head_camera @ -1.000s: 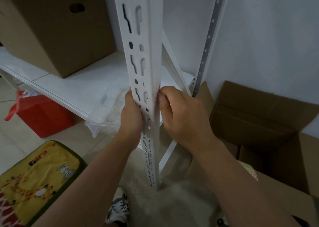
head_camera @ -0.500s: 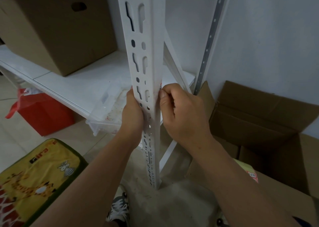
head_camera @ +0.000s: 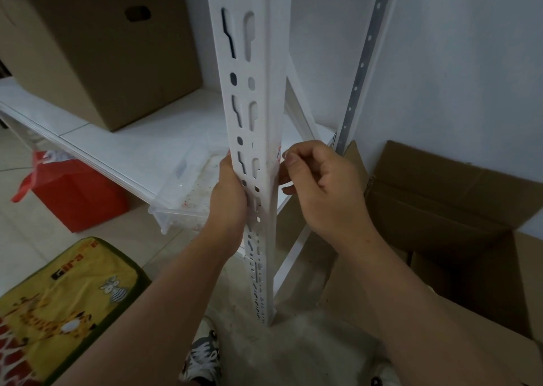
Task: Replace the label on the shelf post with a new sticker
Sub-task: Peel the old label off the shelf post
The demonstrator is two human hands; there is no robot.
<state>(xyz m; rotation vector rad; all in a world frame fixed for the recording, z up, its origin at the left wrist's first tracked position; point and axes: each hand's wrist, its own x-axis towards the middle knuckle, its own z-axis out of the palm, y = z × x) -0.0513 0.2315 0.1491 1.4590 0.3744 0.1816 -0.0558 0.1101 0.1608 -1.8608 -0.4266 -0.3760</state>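
White steel: my left hand (head_camera: 229,192) wraps the shelf post (head_camera: 258,121) to steady it
Right hand: my right hand (head_camera: 320,186), fingers curled, picks at the label (head_camera: 278,154), a red-marked scrap on the post's right face, level with the shelf (head_camera: 132,147)
Technique: I judge a low, slow peel from one lifted corner best
Axis: post upright, label seemingly running along it
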